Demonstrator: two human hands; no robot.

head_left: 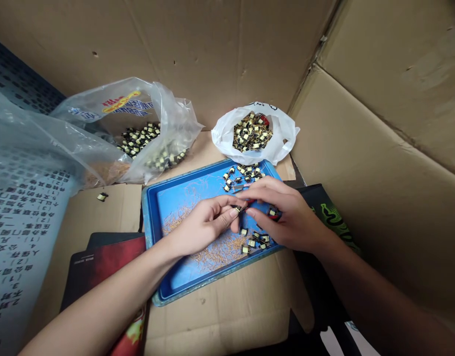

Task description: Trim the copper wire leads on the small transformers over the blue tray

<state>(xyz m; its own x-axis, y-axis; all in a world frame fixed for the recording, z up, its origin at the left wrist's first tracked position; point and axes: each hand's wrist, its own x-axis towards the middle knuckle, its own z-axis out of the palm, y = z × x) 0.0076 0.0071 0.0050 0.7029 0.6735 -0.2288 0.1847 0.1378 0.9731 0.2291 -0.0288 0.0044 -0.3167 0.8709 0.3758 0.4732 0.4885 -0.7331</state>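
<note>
Both hands meet over a blue tray (164,198). My left hand (205,225) pinches a small black and yellow component (239,208) between thumb and fingers. My right hand (282,215) curls its fingers onto the same component from the right, with something red at its fingertips and another small part tucked in its palm. Several similar components (255,241) lie on the tray under the hands, and a second cluster of components (242,175) sits at the tray's far edge. Thin copper wire clippings (216,252) are scattered on the tray.
A white plastic bag (255,133) full of components stands behind the tray. A clear plastic bag (145,136) with more components lies at the back left. One stray component (102,197) rests on the cardboard. Cardboard walls (379,148) enclose the back and right. Dark mats (101,257) lie at the left front.
</note>
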